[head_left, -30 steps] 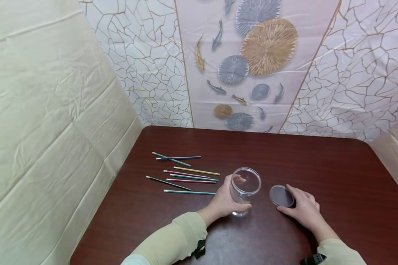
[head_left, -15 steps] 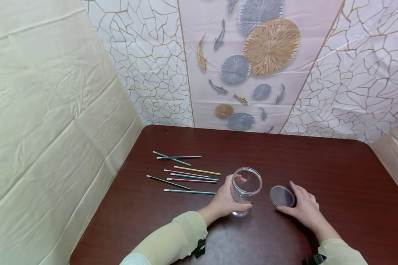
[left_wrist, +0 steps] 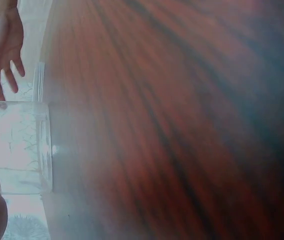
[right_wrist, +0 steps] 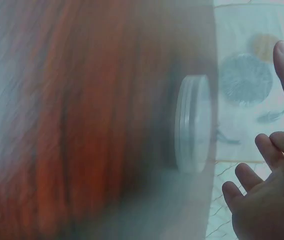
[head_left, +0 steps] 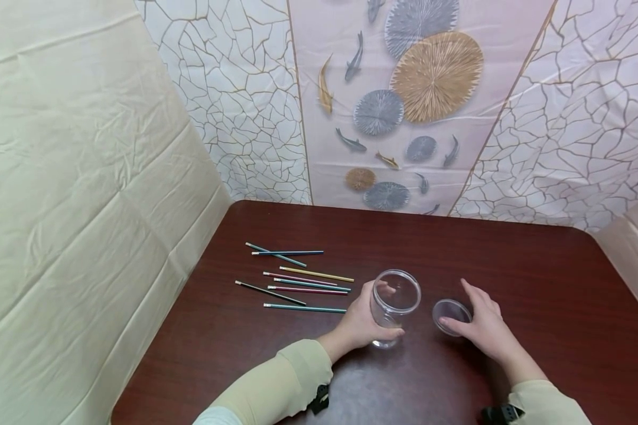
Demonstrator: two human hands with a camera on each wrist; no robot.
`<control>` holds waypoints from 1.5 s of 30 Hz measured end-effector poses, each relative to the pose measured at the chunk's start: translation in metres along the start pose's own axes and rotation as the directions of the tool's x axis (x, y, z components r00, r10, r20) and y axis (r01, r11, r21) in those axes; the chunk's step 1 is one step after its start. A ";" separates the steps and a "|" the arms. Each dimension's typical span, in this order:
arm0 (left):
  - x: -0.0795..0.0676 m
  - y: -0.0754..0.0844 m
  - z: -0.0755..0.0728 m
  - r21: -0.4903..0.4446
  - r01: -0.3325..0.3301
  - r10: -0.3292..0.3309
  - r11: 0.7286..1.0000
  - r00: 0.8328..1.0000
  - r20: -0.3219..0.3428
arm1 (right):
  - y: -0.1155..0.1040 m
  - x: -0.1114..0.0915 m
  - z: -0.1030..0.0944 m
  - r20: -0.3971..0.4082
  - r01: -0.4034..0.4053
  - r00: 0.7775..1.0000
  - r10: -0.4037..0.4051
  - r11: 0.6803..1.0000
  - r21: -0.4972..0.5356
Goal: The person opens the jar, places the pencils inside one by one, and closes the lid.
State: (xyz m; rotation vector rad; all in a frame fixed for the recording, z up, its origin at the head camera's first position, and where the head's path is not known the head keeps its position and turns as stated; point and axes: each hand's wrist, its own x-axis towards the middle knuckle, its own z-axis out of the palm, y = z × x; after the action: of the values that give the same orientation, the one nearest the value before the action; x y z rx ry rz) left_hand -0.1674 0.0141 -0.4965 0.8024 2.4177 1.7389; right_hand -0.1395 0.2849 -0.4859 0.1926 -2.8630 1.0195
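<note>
My left hand [head_left: 358,319] grips a clear plastic jar [head_left: 396,300] around its side, thumb in front. The jar stands upright on the table, its mouth uncovered. To the right of it a round clear lid [head_left: 446,310] lies flat. Over the lid's right side hovers my right hand [head_left: 486,330], fingers spread and holding nothing; its thumb overlaps the lid in the head view. In the right wrist view a gap shows between the lid [right_wrist: 194,125] and the fingers. The left wrist view has the jar [left_wrist: 17,145] with left fingertips along it.
Several pencils [head_left: 311,289] in different colours lie left of the jar, two of them crossed at the back [head_left: 279,254]. The dark red-brown table [head_left: 510,254] reaches to a patterned cloth [head_left: 393,147] behind and a cream cloth [head_left: 111,206] on the left.
My right hand has let go of the lid's edge and lifted, its fingers spreading and thumb shifting over the lid. The left hand and jar have stayed in place.
</note>
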 end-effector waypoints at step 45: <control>-0.002 -0.009 0.002 0.059 -0.057 0.059 0.997 0.998 -0.020 | -0.090 0.011 0.019 0.069 0.232 0.962 -0.264 0.925 0.302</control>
State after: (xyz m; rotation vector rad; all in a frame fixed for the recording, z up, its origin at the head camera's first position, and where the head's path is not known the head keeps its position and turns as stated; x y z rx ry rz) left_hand -0.1684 0.0127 -0.5059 0.8737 2.4945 1.7120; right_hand -0.1380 0.2031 -0.4433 0.6352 -2.6680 1.4071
